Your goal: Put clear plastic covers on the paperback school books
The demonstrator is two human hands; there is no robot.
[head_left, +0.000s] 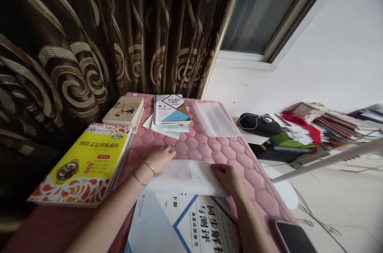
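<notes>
A blue and white workbook (179, 221) lies on the pink padded table cover (221, 149), nearest to me. Across its far part stretches a whitish, translucent sheet (185, 177). At the sheet's left far edge is my left hand (161, 159), fingers spread and lying flat, a silver bracelet on the wrist. The sheet's right edge is pinched between the curled fingers of my right hand (226, 175).
Yellow book (92, 157) and beige book (124, 110) stacks stand at left. Farther back are smaller workbooks (172, 109) and clear covers (214, 118). A phone (295, 237) lies near right. Beyond the right edge are a metal bar (326, 161) and piled papers (335, 125).
</notes>
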